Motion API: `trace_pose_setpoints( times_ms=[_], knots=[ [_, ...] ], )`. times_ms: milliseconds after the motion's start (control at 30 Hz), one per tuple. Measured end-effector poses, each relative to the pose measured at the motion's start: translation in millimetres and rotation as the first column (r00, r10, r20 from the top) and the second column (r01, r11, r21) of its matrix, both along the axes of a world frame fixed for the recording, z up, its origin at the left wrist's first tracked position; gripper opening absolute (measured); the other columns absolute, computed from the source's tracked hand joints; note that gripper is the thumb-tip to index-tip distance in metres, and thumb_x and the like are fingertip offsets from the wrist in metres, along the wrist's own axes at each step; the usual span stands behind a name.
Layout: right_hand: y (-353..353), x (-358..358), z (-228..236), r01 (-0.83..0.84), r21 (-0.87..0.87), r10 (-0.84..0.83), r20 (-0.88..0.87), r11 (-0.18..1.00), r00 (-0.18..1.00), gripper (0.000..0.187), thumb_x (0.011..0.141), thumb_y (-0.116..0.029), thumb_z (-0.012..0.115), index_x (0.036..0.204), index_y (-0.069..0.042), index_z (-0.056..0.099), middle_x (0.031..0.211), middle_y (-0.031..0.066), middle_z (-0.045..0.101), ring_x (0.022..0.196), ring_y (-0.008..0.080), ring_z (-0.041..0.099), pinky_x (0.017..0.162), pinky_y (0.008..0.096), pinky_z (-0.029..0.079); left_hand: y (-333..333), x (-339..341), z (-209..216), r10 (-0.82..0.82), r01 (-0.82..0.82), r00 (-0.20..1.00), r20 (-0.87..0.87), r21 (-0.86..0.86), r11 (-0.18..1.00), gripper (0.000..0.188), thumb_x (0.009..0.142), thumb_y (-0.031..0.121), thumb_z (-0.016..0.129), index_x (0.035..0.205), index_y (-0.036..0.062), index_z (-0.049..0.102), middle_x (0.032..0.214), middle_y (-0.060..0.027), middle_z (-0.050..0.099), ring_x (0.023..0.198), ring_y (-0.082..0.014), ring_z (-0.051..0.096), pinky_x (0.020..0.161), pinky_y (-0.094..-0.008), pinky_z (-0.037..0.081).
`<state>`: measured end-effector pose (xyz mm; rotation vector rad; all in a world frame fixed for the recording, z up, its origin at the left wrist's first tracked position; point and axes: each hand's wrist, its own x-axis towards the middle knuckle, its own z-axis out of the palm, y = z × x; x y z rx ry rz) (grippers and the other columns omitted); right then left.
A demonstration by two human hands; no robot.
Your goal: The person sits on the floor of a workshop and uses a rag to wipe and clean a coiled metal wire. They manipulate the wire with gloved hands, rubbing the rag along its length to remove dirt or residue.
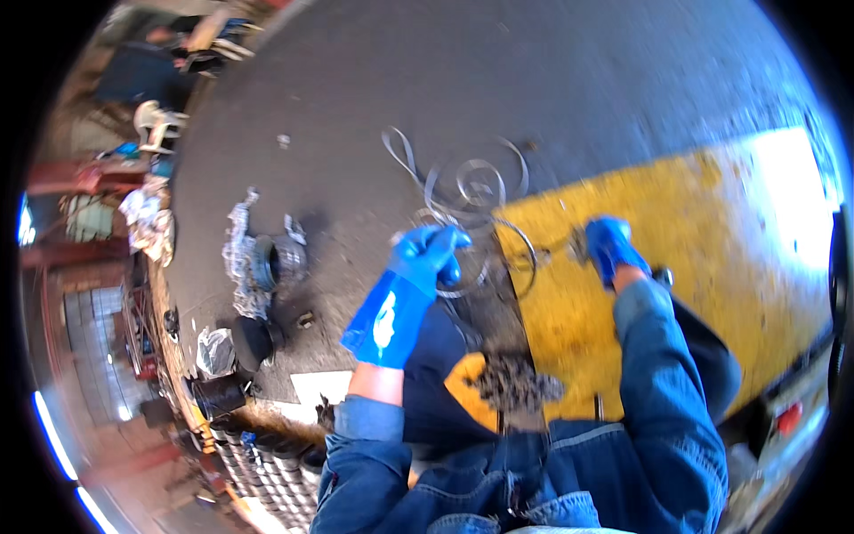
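My left hand (pixel 425 255), in a long blue glove, is closed with its fingertips pinched at a thin metal strip (pixel 481 167). The strip curls in several loose loops over the dark surface beyond the hand and reaches the edge of a yellow sheet (pixel 712 205). Over that sheet my right hand (pixel 609 244), also gloved in blue, is closed in a fist. A blurred greyish thing (pixel 577 246) shows at its left side; its kind cannot be made out. Below the hands, close to my body, lies a heap of small dark metal pieces (pixel 514 381).
On the left of the dark surface (pixel 356 80) sit a silvery metal part with a ring (pixel 263 258), a black round thing (pixel 254 343) and a clear plastic bag (pixel 215 352). A white sheet (pixel 322 388) lies nearer me. Rows of cylinders (pixel 271 463) stand lower left; a white chair (pixel 157 126) farther off.
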<state>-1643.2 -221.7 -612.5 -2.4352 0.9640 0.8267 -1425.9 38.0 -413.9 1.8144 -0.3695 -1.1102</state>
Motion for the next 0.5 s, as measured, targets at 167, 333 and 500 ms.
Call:
trace_pose_setpoints(
  times_ms=[167, 333, 500],
  knots=[
    [4, -20, -62, 0.115, 0.013, -0.114, -0.014, 0.993, 0.993, 0.026, 0.086, -0.023, 0.066, 0.109, -0.015, 0.076, 0.112, 0.0152, 0.073, 0.102, 0.0358, 0.071, 0.079, 0.0445, 0.058, -31, -37, -7, -0.181, 0.181, 0.983, -0.014, 0.194, 0.964, 0.027, 0.101, 0.029, 0.062, 0.105, 0.0053, 0.075, 0.067, -0.0023, 0.065, 0.06, -0.009, 0.059, 0.055, -0.0255, 0.042],
    [2, -42, -55, 0.119, 0.131, -0.138, 0.141, 0.984, 0.98, 0.033, 0.077, -0.015, 0.071, 0.11, -0.013, 0.07, 0.11, 0.0161, 0.072, 0.103, 0.0399, 0.068, 0.08, 0.0476, 0.056, -23, -53, -37, -0.198, 0.204, 0.979, -0.049, 0.22, 0.954, 0.028, 0.101, 0.031, 0.062, 0.104, 0.0057, 0.074, 0.067, -0.0021, 0.066, 0.061, -0.0091, 0.06, 0.055, -0.0246, 0.042],
    [-23, -74, -28, 0.334, 0.345, -0.447, 0.335, 0.877, 0.829, 0.029, 0.081, -0.013, 0.072, 0.109, -0.008, 0.067, 0.106, 0.0127, 0.073, 0.1, 0.033, 0.07, 0.079, 0.0469, 0.056, -19, -45, -54, -0.163, 0.16, 0.987, 0.007, 0.149, 0.976, 0.028, 0.102, 0.031, 0.061, 0.102, 0.0057, 0.074, 0.069, -0.0036, 0.067, 0.06, -0.01, 0.06, 0.056, -0.0253, 0.044]
  ],
)
